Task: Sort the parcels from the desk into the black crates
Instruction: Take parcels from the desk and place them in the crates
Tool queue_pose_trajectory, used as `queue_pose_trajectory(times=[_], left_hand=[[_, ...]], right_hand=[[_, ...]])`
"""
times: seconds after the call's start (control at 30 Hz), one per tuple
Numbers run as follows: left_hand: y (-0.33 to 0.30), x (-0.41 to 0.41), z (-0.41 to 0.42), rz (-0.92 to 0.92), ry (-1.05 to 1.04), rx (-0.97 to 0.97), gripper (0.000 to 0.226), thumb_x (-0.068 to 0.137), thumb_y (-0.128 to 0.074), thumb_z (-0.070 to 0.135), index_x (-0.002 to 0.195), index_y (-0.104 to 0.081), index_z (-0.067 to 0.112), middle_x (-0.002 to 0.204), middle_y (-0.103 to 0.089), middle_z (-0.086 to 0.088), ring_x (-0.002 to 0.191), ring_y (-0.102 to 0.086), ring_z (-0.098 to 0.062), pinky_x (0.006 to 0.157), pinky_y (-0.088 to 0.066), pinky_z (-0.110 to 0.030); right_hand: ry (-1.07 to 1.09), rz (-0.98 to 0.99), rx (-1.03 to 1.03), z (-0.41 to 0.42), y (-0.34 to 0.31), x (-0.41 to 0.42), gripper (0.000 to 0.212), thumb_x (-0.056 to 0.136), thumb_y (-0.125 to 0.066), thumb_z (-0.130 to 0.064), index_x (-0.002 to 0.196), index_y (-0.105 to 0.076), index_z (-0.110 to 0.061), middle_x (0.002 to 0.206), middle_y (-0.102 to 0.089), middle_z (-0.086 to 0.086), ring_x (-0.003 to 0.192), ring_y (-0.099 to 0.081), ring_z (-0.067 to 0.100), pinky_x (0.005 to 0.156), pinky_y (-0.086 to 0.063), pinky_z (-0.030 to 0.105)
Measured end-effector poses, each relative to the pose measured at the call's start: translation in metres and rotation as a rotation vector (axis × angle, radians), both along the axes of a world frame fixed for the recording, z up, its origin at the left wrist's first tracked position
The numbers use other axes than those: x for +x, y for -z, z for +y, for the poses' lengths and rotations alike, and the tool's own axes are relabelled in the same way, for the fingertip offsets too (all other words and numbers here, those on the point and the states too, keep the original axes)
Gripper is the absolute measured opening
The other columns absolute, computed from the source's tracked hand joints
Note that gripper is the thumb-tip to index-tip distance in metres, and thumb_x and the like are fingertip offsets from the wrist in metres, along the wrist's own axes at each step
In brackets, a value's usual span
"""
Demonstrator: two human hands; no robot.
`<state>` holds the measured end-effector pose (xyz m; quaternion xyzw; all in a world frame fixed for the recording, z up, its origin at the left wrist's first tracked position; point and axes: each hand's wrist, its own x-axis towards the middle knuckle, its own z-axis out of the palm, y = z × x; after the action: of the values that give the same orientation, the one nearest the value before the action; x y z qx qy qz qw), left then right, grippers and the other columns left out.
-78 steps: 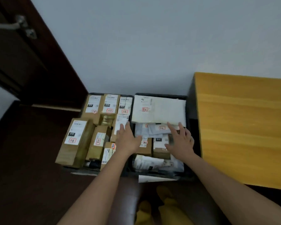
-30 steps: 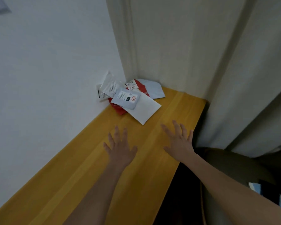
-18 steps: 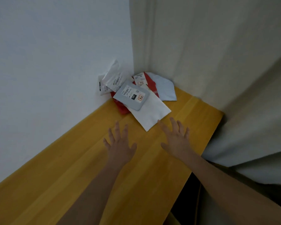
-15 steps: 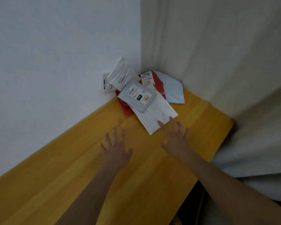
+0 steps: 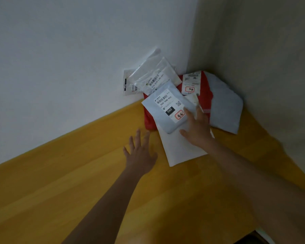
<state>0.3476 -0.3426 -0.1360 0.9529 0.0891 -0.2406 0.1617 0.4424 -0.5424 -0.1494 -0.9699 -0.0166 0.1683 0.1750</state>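
Right hand point(image 5: 195, 131) flat on grey parcel point(image 5: 167, 110) (grip released) | left hand point(image 5: 141, 155) released over desk point(image 5: 77, 173)

My right hand point(image 5: 196, 128) lies flat on the grey parcel point(image 5: 167, 110) and white envelope point(image 5: 181, 150); my left hand point(image 5: 141, 154) hovers spread above the table point(image 5: 77, 182).

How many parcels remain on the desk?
6 visible: two clear bags against the wall, grey 060 mailer, white envelope, red bag, grey bag. More may hide underneath.
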Motion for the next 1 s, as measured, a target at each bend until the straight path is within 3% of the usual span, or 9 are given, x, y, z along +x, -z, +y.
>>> queue_pose_trajectory(times=[0.13,0.4,0.57,0.67,0.77,0.9,1.0], left_hand=[[0.003,0.005,0.002,0.016,-0.044,0.021,0.078,0.098,-0.048,0.046,0.156,0.003,0.035,0.162,0.023,0.002,0.150,0.012,-0.033,0.116,-0.004,-0.062],[0.007,0.007,0.004,0.029,-0.182,-0.048,0.080,0.096,-0.052,0.046,0.156,-0.002,0.029,0.163,0.014,-0.002,0.151,0.004,-0.031,0.116,-0.013,-0.062],[0.000,0.006,0.001,0.008,-0.265,-0.118,0.079,0.097,-0.053,0.043,0.157,-0.004,0.026,0.163,0.007,-0.005,0.150,-0.003,-0.031,0.117,-0.018,-0.058],[-0.005,0.006,0.000,-0.005,-0.392,-0.294,0.080,0.096,-0.057,0.039,0.157,-0.007,0.020,0.162,-0.006,-0.012,0.148,-0.015,-0.033,0.116,-0.023,-0.048],[-0.018,0.007,0.000,0.074,-0.707,-0.659,0.079,0.096,-0.058,0.040,0.157,-0.011,0.021,0.158,-0.026,-0.009,0.143,-0.030,-0.028,0.104,-0.035,-0.037],[-0.032,-0.004,0.006,0.139,-0.894,-0.870,0.068,0.097,-0.057,0.040,0.154,-0.026,0.022,0.150,-0.042,-0.004,0.135,-0.042,-0.025,0.106,-0.041,-0.043],[-0.040,-0.017,0.015,0.122,-0.941,-0.957,0.069,0.098,-0.057,0.037,0.154,-0.023,0.019,0.146,-0.046,-0.006,0.128,-0.049,-0.028,0.104,-0.043,-0.045]], right_hand=[[0.106,0.009,0.170,0.006,0.010,0.031,0.091,0.089,-0.069,-0.033,0.156,-0.008,-0.028,0.164,0.003,0.011,0.148,-0.003,0.038,0.117,-0.020,0.050],[0.254,-0.085,0.212,0.017,0.016,0.030,0.105,0.073,-0.085,-0.030,0.153,-0.018,-0.019,0.147,-0.034,0.016,0.135,-0.033,0.035,0.106,-0.037,0.049],[0.356,0.026,0.480,0.009,0.016,0.022,0.049,0.097,-0.056,-0.013,0.143,-0.038,-0.012,0.137,-0.054,0.013,0.123,-0.054,0.030,0.095,-0.048,0.040],[0.470,0.195,0.639,0.002,0.015,0.008,0.039,0.099,-0.053,-0.010,0.137,-0.049,-0.010,0.134,-0.058,0.010,0.117,-0.057,0.026,0.092,-0.053,0.038],[0.527,0.345,0.801,-0.001,0.012,-0.011,0.037,0.099,-0.055,-0.009,0.136,-0.052,-0.014,0.132,-0.059,0.006,0.112,-0.059,0.022,0.077,-0.055,0.031],[0.506,0.419,0.962,0.005,-0.005,-0.039,0.030,0.099,-0.054,-0.005,0.128,-0.055,-0.014,0.127,-0.063,0.007,0.115,-0.060,0.024,0.079,-0.056,0.032],[0.423,0.425,0.997,0.013,-0.028,-0.062,0.027,0.100,-0.051,-0.004,0.124,-0.056,-0.016,0.120,-0.066,0.003,0.110,-0.062,0.020,0.075,-0.053,0.025]])
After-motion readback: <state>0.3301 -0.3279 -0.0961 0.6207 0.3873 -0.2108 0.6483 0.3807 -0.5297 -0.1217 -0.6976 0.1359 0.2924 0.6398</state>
